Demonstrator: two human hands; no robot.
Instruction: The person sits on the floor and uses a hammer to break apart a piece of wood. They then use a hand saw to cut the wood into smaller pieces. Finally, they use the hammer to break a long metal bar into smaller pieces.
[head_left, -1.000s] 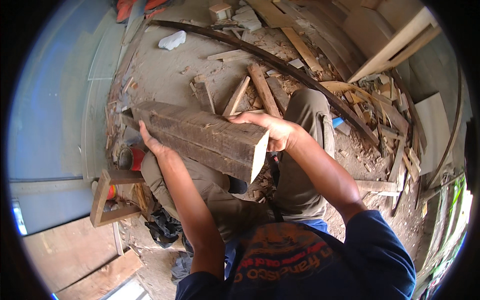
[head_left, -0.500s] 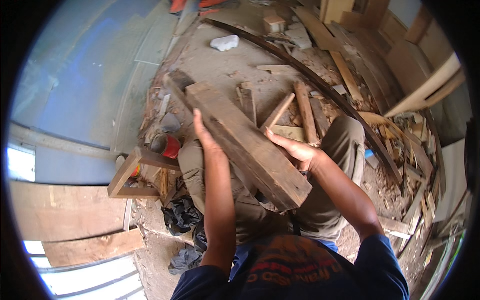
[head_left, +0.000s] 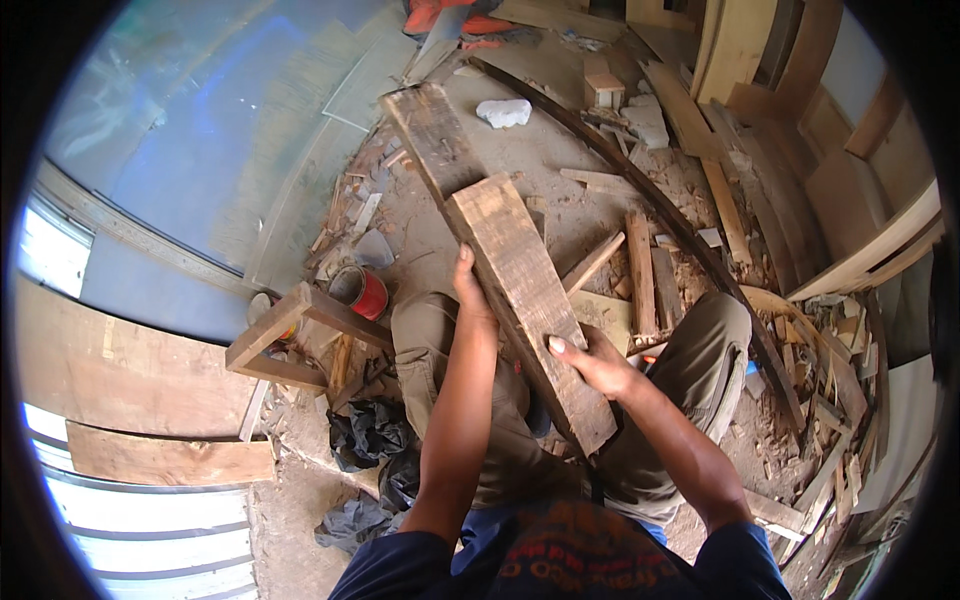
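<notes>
A thick, rough brown timber beam (head_left: 535, 300) is held slantwise above my knees, its near end toward my body. From its far end a thinner board (head_left: 430, 125) reaches out at a lower level; whether the two are one piece I cannot tell. My left hand (head_left: 475, 290) grips the left side, thumb up along the edge and fingers hidden underneath. On the right edge, closer to the near end, my right hand (head_left: 598, 365) is closed with its thumb on the top face. Its other fingers are mostly hidden below the wood.
A red can (head_left: 370, 297) and an angled wooden frame (head_left: 270, 330) stand left of my knee, with black plastic (head_left: 370, 440) nearer. A long dark strip (head_left: 640, 180) crosses the floor. Wood scraps (head_left: 640, 270) lie beyond the beam, and a white lump (head_left: 503, 113) farther off.
The beam has turned to point more directly away from me, and its far board shows more fully. My right thumb has come onto the top face. The whole view has shifted.
</notes>
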